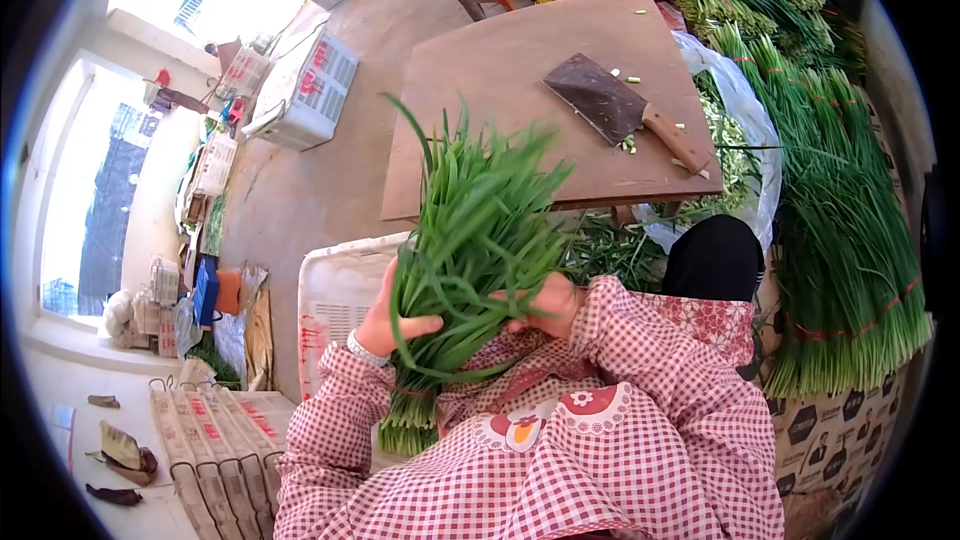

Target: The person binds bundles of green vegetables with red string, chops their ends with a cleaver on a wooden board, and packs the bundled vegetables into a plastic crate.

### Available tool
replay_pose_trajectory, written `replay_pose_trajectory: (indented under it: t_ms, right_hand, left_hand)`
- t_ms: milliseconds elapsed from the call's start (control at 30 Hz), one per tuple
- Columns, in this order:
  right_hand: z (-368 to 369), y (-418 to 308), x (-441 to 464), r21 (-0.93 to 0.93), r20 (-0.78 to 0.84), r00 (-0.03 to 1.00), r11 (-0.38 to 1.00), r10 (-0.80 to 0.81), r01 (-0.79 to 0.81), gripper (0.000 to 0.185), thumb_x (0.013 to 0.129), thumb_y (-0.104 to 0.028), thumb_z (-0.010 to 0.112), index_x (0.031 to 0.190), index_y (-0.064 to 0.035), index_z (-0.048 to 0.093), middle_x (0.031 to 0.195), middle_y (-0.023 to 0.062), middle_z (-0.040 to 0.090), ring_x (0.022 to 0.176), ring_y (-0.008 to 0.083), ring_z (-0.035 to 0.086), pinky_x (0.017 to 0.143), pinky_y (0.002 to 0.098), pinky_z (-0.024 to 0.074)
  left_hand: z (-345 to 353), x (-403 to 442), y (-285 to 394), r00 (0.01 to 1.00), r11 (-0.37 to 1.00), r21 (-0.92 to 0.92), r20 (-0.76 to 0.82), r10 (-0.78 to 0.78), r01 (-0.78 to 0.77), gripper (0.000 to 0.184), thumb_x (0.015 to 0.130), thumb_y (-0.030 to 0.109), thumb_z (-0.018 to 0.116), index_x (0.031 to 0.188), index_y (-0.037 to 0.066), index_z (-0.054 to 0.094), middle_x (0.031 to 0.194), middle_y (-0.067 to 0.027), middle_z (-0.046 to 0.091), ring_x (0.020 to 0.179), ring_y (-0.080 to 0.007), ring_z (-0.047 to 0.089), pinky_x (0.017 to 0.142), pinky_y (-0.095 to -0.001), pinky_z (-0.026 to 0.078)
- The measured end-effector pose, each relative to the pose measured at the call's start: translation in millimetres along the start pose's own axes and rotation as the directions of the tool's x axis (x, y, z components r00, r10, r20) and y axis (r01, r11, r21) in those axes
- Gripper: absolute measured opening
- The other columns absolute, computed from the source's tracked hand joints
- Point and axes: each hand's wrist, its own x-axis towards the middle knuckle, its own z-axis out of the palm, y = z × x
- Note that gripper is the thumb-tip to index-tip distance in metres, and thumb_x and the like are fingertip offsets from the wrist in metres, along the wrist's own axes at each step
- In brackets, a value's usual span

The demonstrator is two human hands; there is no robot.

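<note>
A leafy bunch of garlic chives stands before my chest, with a red tie low around it and its cut stems toward my lap. My left hand is wrapped round the bunch's left side, thumb across the leaves. On the right side, my right hand is closed on some of the leaves; its fingertips are partly hidden among them. Beyond the bunch, a cleaver with a wooden handle lies on the brown tabletop, with small cut stem pieces around it.
Long tied bundles of chives lie along the right side on printed cardboard. A clear plastic bag of stem trimmings hangs by the table. White plastic crates stand beside me, with another crate farther off on the floor.
</note>
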Motion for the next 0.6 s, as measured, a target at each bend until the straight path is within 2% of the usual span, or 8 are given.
replay_pose_trajectory:
  t_ms: [33, 133, 200, 267, 300, 400, 533, 600]
  right_hand:
    - [-13.0, 5.2, -0.3, 0.044, 0.031, 0.995, 0.995, -0.091, 0.090, 0.032, 0.086, -0.010, 0.067, 0.116, -0.0083, 0.056, 0.107, 0.0056, 0.064, 0.085, 0.0145, 0.060, 0.054, 0.0237, 0.0436]
    - [-16.0, 5.5, 2.8, -0.043, -0.177, 0.982, 0.998, -0.061, 0.054, 0.036, 0.083, -0.006, 0.069, 0.117, -0.0082, 0.055, 0.110, 0.0054, 0.063, 0.088, 0.0138, 0.059, 0.056, 0.0221, 0.0423]
    - [-11.9, 4.5, 10.1, -0.049, -0.130, 0.991, 0.998, -0.039, 0.033, 0.039, 0.081, -0.005, 0.071, 0.117, -0.0079, 0.056, 0.111, 0.0055, 0.063, 0.096, 0.0150, 0.059, 0.061, 0.0254, 0.0478]
    - [-0.3, 2.5, 12.5, 0.197, -0.031, 0.990, 0.970, -0.137, 0.141, 0.060, 0.077, -0.009, 0.077, 0.129, -0.0064, 0.046, 0.114, 0.0091, 0.064, 0.101, 0.0163, 0.059, 0.077, 0.0314, 0.0495]
    - [6.2, 0.0, 17.5, 0.134, 0.012, 0.960, 0.952, -0.280, 0.275, 0.049, 0.078, -0.010, 0.076, 0.121, -0.0029, 0.054, 0.114, 0.0106, 0.063, 0.103, 0.0202, 0.059, 0.088, 0.0369, 0.0481]
    - [17.0, -11.2, 7.1, 0.184, 0.159, 0.905, 0.912, -0.396, 0.366, 0.038, 0.079, -0.010, 0.073, 0.113, -0.0011, 0.060, 0.110, 0.0109, 0.064, 0.100, 0.0210, 0.060, 0.089, 0.0363, 0.0478]
    - [14.3, -2.7, -21.7, 0.042, -0.060, 0.892, 0.891, -0.448, 0.451, 0.035, 0.088, -0.008, 0.058, 0.122, 0.0017, 0.054, 0.113, 0.0150, 0.063, 0.097, 0.0251, 0.064, 0.087, 0.0397, 0.0520]
    - [-19.3, 18.5, -5.9, 0.012, -0.105, 0.937, 0.942, -0.332, 0.335, 0.037, 0.090, -0.011, 0.057, 0.125, 0.0009, 0.052, 0.119, 0.0155, 0.061, 0.104, 0.0259, 0.061, 0.094, 0.0409, 0.0484]
  left_hand:
    - [-2.8, -0.2, -4.0, 0.999, 1.000, 0.016, -0.042, 0.012, -0.012, 0.091, 0.070, 0.006, 0.077, 0.143, -0.002, 0.023, 0.133, -0.0146, 0.045, 0.122, -0.0229, 0.045, 0.103, -0.0357, 0.037]
    - [-4.5, 2.1, -3.5, 0.974, 0.944, -0.270, -0.072, -0.214, 0.188, 0.077, 0.072, 0.003, 0.072, 0.138, -0.003, 0.033, 0.126, -0.0134, 0.052, 0.115, -0.0216, 0.051, 0.098, -0.0346, 0.042]
    - [-2.4, 3.1, 2.2, 0.963, 0.930, -0.304, -0.103, -0.248, 0.207, 0.066, 0.072, 0.000, 0.069, 0.132, -0.003, 0.040, 0.118, -0.0117, 0.057, 0.105, -0.0210, 0.057, 0.092, -0.0329, 0.047]
    - [-1.7, 2.6, 4.6, 0.945, 0.890, -0.362, -0.064, -0.321, 0.278, 0.061, 0.071, -0.001, 0.069, 0.127, -0.004, 0.046, 0.112, -0.0107, 0.061, 0.100, -0.0205, 0.060, 0.088, -0.0317, 0.049]
    - [2.8, 0.1, 3.9, 0.948, 0.898, -0.358, -0.089, -0.305, 0.256, 0.054, 0.071, -0.003, 0.069, 0.122, -0.004, 0.051, 0.106, -0.0101, 0.064, 0.095, -0.0190, 0.062, 0.086, -0.0303, 0.050]
    - [10.4, -10.4, 21.0, 0.965, 0.965, -0.160, -0.129, -0.229, 0.208, 0.047, 0.070, -0.004, 0.069, 0.115, -0.005, 0.057, 0.103, -0.0102, 0.065, 0.091, -0.0172, 0.062, 0.083, -0.0294, 0.051]
    - [10.7, -20.8, 49.3, 0.966, 0.970, -0.179, -0.170, -0.195, 0.164, 0.037, 0.071, -0.005, 0.067, 0.108, -0.002, 0.063, 0.099, -0.0083, 0.067, 0.082, -0.0152, 0.064, 0.077, -0.0292, 0.052]
    - [2.4, -13.9, 32.4, 0.966, 0.949, -0.276, -0.165, -0.202, 0.151, 0.036, 0.072, -0.006, 0.064, 0.108, -0.001, 0.063, 0.098, -0.0087, 0.067, 0.081, -0.0169, 0.065, 0.075, -0.0297, 0.053]
